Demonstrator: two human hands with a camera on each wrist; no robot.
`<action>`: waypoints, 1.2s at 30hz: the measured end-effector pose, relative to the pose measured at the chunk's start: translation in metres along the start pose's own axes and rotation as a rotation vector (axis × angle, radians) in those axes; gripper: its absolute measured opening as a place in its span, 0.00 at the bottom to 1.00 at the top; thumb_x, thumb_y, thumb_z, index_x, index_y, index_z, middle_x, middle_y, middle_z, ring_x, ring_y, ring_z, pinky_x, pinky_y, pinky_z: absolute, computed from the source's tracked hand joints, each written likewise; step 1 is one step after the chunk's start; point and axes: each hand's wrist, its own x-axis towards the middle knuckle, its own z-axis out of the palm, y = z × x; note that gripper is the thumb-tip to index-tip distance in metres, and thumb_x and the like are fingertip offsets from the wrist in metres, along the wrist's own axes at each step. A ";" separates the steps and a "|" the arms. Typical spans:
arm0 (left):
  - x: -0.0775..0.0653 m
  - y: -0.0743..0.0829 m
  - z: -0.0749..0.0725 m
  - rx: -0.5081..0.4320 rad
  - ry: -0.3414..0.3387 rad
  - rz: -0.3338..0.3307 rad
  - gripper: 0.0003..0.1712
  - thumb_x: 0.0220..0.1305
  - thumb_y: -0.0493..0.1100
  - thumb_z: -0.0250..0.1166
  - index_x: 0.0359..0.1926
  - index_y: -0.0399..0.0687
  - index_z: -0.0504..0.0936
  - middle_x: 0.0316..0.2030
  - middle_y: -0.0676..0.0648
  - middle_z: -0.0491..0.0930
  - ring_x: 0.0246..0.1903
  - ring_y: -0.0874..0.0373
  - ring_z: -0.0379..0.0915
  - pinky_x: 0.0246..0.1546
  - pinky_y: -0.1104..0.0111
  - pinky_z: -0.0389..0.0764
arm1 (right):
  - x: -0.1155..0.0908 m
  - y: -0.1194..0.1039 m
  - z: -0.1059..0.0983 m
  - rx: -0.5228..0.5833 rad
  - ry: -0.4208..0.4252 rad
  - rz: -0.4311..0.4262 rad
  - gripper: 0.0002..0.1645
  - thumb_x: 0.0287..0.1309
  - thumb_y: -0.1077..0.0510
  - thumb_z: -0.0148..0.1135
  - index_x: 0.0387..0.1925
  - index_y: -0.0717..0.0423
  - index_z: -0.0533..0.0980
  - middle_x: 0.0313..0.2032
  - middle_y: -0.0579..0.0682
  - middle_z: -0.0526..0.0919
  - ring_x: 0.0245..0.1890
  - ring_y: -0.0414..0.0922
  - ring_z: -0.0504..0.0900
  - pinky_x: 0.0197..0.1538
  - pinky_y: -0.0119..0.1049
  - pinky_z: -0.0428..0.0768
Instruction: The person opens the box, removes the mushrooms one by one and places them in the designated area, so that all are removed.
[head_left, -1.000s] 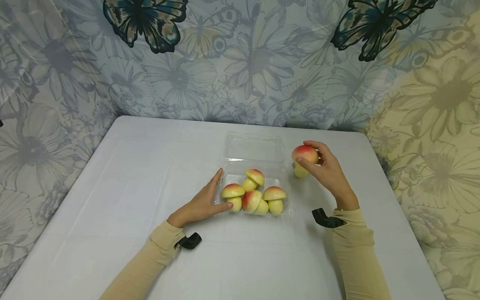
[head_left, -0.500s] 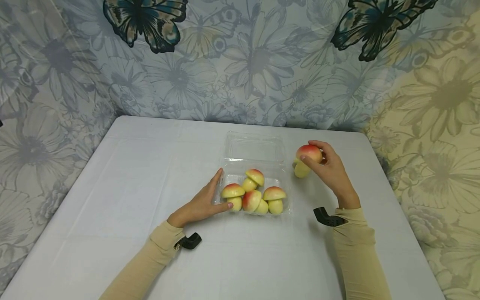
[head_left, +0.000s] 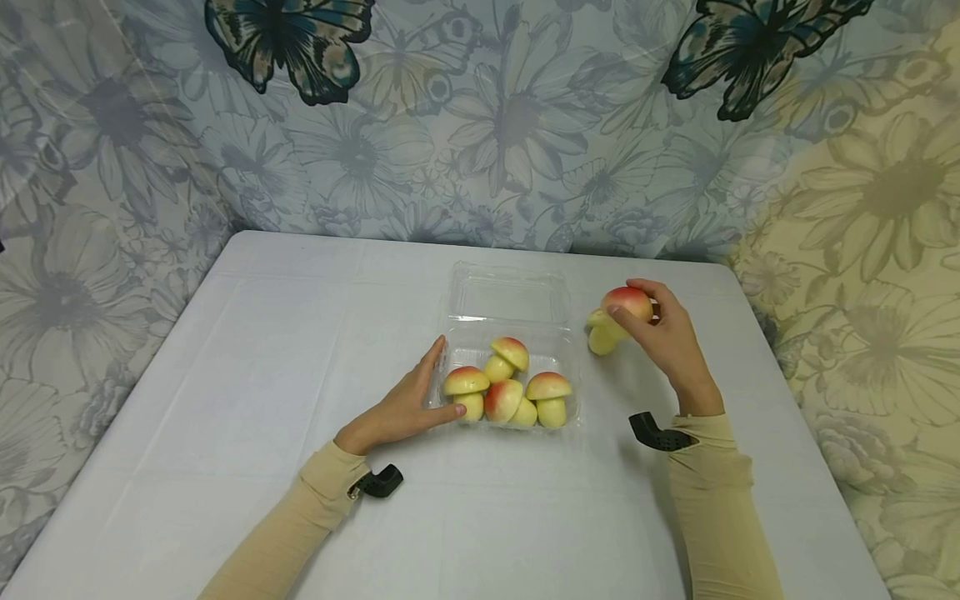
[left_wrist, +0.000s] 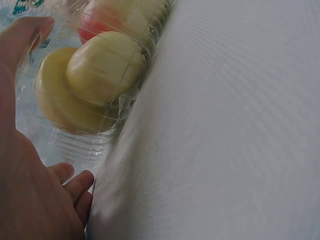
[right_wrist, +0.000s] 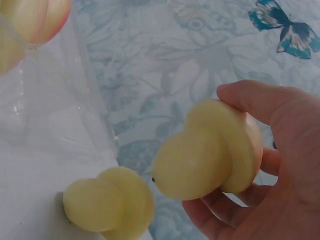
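Between thumb and fingers of my right hand (head_left: 671, 342) is a mushroom-shaped piece (right_wrist: 200, 150) with a red-and-yellow cap and pale yellow stem, held above the table. Just beside it, partly covered in the head view, a similar mushroom (right_wrist: 97, 202) lies on the white surface. My left hand (head_left: 401, 404) rests against the left side of a clear plastic container (head_left: 555, 333), fingers spread along it and thumb over its near edge. Several more mushrooms (head_left: 550, 398) sit inside, toward the near side; through the wall the left wrist view shows a yellow mushroom (left_wrist: 102, 67).
The container's hinged lid (head_left: 510, 296) lies folded back toward the far edge of the table. A white cloth covers the table (head_left: 285, 333). Behind stands a wall (head_left: 517, 133) with flower patterns and butterfly decorations (head_left: 296, 42).
My right hand has shifted slightly right with its mushroom, showing more of the mushroom lying beside it. My left hand and the container have stayed in place.
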 end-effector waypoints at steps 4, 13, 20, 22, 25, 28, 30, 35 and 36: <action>0.000 0.000 0.000 0.005 -0.002 -0.005 0.66 0.62 0.65 0.67 0.81 0.63 0.27 0.82 0.47 0.35 0.81 0.48 0.33 0.79 0.46 0.45 | -0.001 -0.001 -0.001 -0.009 0.013 0.006 0.38 0.66 0.43 0.64 0.72 0.50 0.66 0.67 0.55 0.69 0.44 0.39 0.71 0.38 0.24 0.75; -0.002 0.001 0.001 -0.002 -0.004 0.007 0.66 0.62 0.64 0.67 0.81 0.62 0.27 0.82 0.47 0.35 0.81 0.47 0.33 0.79 0.45 0.45 | -0.002 0.003 -0.003 -0.034 0.046 0.013 0.39 0.67 0.43 0.64 0.73 0.52 0.65 0.66 0.58 0.69 0.45 0.41 0.69 0.37 0.23 0.74; -0.002 0.000 0.000 0.004 -0.005 0.001 0.65 0.63 0.64 0.67 0.81 0.62 0.27 0.82 0.46 0.35 0.81 0.46 0.33 0.79 0.44 0.45 | 0.003 0.008 -0.003 -0.039 0.028 0.025 0.41 0.67 0.41 0.62 0.74 0.52 0.64 0.68 0.59 0.67 0.45 0.41 0.68 0.38 0.24 0.74; -0.001 -0.001 0.000 0.002 -0.007 0.003 0.65 0.63 0.64 0.67 0.81 0.63 0.27 0.82 0.47 0.35 0.81 0.47 0.33 0.79 0.45 0.45 | 0.004 0.008 -0.005 -0.045 0.031 0.031 0.41 0.67 0.41 0.62 0.74 0.53 0.64 0.67 0.59 0.68 0.45 0.40 0.68 0.38 0.24 0.74; 0.001 -0.001 0.000 0.005 -0.009 0.006 0.65 0.63 0.65 0.67 0.81 0.63 0.27 0.82 0.47 0.34 0.81 0.47 0.32 0.79 0.46 0.45 | 0.005 0.009 -0.008 -0.064 0.034 0.033 0.41 0.67 0.40 0.62 0.74 0.52 0.64 0.66 0.59 0.69 0.45 0.40 0.68 0.38 0.24 0.74; 0.002 -0.002 0.000 0.005 -0.007 0.009 0.66 0.63 0.65 0.67 0.81 0.62 0.27 0.82 0.47 0.34 0.81 0.48 0.33 0.79 0.46 0.45 | 0.007 0.008 -0.013 -0.073 0.028 0.036 0.41 0.67 0.40 0.62 0.74 0.51 0.64 0.67 0.58 0.68 0.45 0.40 0.68 0.37 0.24 0.74; 0.003 -0.002 0.000 0.007 -0.005 0.012 0.66 0.63 0.65 0.67 0.81 0.62 0.27 0.82 0.46 0.35 0.81 0.48 0.33 0.79 0.47 0.45 | 0.007 0.007 -0.016 -0.079 0.019 0.035 0.41 0.67 0.40 0.62 0.75 0.51 0.63 0.68 0.59 0.68 0.45 0.40 0.68 0.37 0.24 0.74; 0.002 -0.002 -0.001 0.002 0.000 0.022 0.66 0.62 0.65 0.67 0.81 0.60 0.27 0.82 0.46 0.35 0.81 0.48 0.33 0.79 0.47 0.45 | 0.007 0.004 -0.026 -0.098 0.000 0.028 0.42 0.67 0.39 0.62 0.75 0.52 0.63 0.68 0.59 0.67 0.45 0.41 0.69 0.37 0.25 0.74; 0.001 -0.002 -0.001 0.001 0.002 0.024 0.66 0.62 0.65 0.67 0.81 0.60 0.28 0.82 0.46 0.35 0.81 0.48 0.33 0.79 0.47 0.45 | 0.008 0.003 -0.028 -0.102 -0.003 0.030 0.42 0.67 0.39 0.62 0.75 0.52 0.63 0.68 0.58 0.67 0.45 0.41 0.69 0.37 0.25 0.75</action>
